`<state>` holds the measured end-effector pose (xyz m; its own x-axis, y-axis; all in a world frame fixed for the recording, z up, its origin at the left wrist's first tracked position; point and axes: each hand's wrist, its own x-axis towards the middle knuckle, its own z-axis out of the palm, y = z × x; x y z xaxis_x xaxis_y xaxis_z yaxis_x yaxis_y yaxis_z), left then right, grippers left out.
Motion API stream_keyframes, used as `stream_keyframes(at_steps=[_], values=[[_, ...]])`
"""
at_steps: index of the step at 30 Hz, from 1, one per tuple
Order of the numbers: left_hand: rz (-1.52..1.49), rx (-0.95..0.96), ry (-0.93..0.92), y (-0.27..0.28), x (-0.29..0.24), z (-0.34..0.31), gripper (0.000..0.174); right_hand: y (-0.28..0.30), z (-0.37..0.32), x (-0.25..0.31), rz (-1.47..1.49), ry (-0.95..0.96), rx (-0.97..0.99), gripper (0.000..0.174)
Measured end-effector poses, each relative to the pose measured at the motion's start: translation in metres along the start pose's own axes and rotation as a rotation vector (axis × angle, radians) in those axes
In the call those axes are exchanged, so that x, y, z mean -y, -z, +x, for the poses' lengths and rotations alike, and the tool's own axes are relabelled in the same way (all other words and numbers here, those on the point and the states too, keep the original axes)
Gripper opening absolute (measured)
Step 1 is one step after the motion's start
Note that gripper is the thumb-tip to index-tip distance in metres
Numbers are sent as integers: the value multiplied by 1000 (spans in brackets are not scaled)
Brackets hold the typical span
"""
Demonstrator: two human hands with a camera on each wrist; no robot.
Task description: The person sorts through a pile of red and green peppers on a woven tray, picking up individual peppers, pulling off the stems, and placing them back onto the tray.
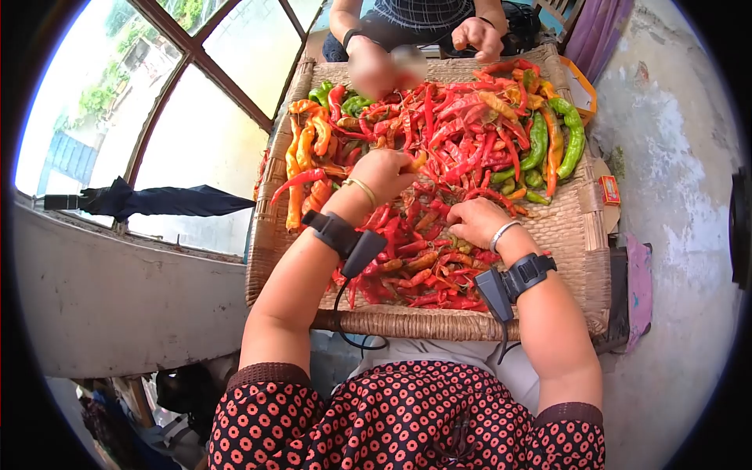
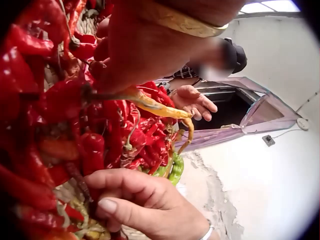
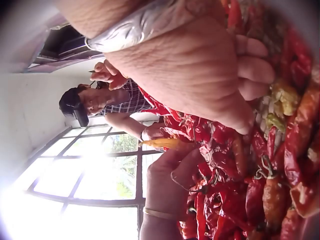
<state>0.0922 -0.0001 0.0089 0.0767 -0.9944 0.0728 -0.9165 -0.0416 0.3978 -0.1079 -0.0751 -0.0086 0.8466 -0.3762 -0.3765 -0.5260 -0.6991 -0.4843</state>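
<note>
A heap of red chili peppers covers a woven tray, many of them wrinkled. My left hand is over the middle of the heap, its fingers bent around a yellow-orange chili pepper whose tip sticks out past the hand. To its right, my right hand rests low on the nearer chilies. Its thumb and forefinger stand a little apart, with the fingertips right at a dark shrivelled chili. The palm and thumb partly hide the right fingertips in the right wrist view.
The woven tray has a raised rim. Yellow-orange peppers lie at its left, green peppers at its right. Another person's hands are at the far edge. A folded umbrella points at the left side, beside the window.
</note>
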Motion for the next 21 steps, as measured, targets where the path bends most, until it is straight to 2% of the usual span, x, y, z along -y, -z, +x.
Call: stream_keyframes(at_steps=[2, 4, 6, 7, 8, 10, 11, 12, 15, 18, 20, 21], values=[[-260, -3, 57, 12, 8, 3, 18, 0, 1, -2, 5, 6, 0, 27], [-663, 37, 274, 22, 7, 7, 18, -2, 1, -3, 21, 16, -9, 27], [-963, -259, 132, 12, 7, 13, 19, -4, -1, -2, 48, 1, 6, 27], [-878, -386, -33, 3, 8, 17, 26, -3, -1, -1, 43, -3, 9, 27], [-634, -456, 22, -4, 7, 13, 24, 1, -1, -1, 30, -5, 2, 26], [-206, -154, 54, -3, 3, 7, 27, 0, 1, -3, 13, 0, -16, 26], [-100, -42, 18, -15, 13, 5, 35, 0, 2, -3, -1, 6, -17, 27], [64, -108, -145, -22, 13, 1, 36, -2, 2, -3, -12, 11, -12, 27], [231, -132, -80, -40, 13, -4, 34, -1, 1, -2, 26, 5, 10, 27], [254, -52, -43, -45, 20, -2, 26, -3, 2, -3, -2, 4, -10, 26], [320, 79, 47, -36, 17, 0, 17, -1, 0, -1, -1, -5, -19, 26], [330, -40, -19, -31, 18, -1, 12, -1, 0, -1, 3, -7, -11, 26]])
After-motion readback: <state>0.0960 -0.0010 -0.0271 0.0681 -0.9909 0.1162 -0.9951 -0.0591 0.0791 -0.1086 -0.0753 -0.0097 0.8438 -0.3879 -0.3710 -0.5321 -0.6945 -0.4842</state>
